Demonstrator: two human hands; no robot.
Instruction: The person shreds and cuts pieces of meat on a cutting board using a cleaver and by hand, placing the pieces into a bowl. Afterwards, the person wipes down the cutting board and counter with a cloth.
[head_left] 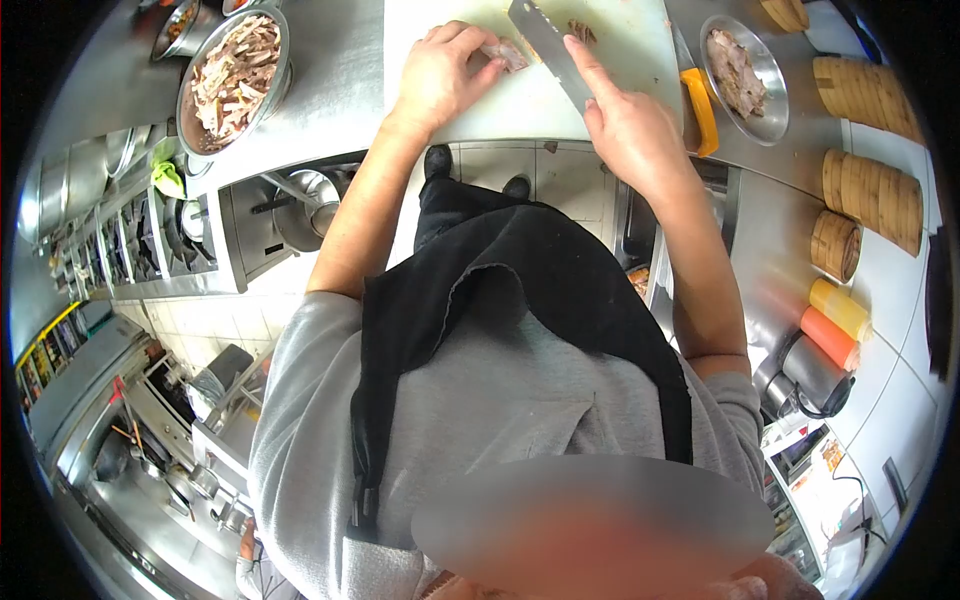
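My left hand (447, 75) presses a pale piece of meat (508, 54) onto the white cutting board (440, 14), its fingers curled over the near end. In my right hand (630, 125) is a cleaver (550, 48), my index finger stretched along the blade, which stands just right of the meat. A small brown meat scrap (582, 32) lies beyond the blade on the board. The cleaver's handle is hidden inside my grip.
Left of the board stands a metal bowl (187, 128) of meat strips; to the right, another bowl (779, 108) holds meat chunks. A yellow-orange object (702, 112) lies at the board's right edge. Bamboo steamers (872, 200) and sauce bottles (830, 338) line the right side.
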